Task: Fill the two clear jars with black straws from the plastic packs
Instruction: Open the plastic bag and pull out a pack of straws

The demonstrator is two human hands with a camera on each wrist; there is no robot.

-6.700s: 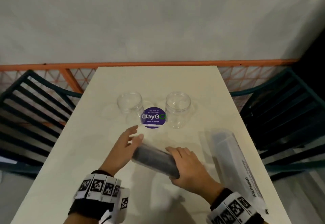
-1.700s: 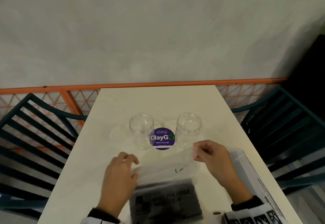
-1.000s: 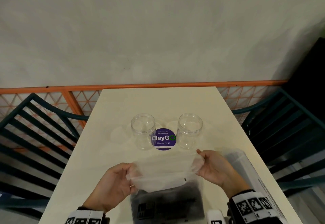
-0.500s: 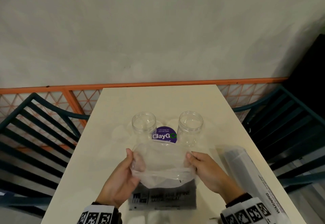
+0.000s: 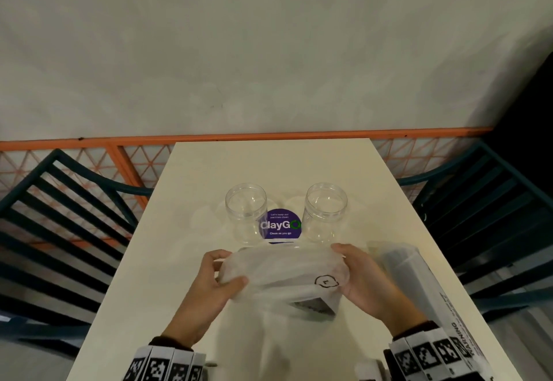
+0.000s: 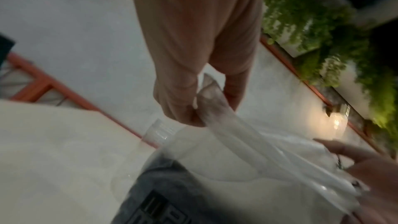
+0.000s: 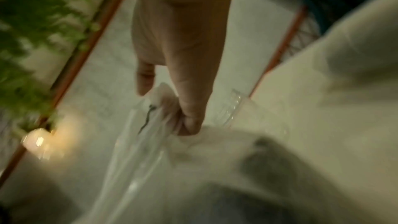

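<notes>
on table [image 5: 191,231]: two clear jars, left jar [image 5: 246,213] at 11 o'clock and right jar [image 5: 325,212] at 1 o'clock from the held plastic pack [image 5: 284,276]; second pack [image 5: 425,297] at 3 o'clock. left hand [image 5: 209,288] and right hand [image 5: 363,283] each pinch a pack edge. wrist views alone show hanging greenery [image 6: 336,43].

A cream table [image 5: 191,261] is seen carrying two clear jars, the left jar [image 5: 246,213] and the right jar [image 5: 325,212], set just beyond the fingertips with a purple sticker [image 5: 279,225] between them. A second plastic pack [image 5: 419,288] is laid right of the fingers.
</notes>
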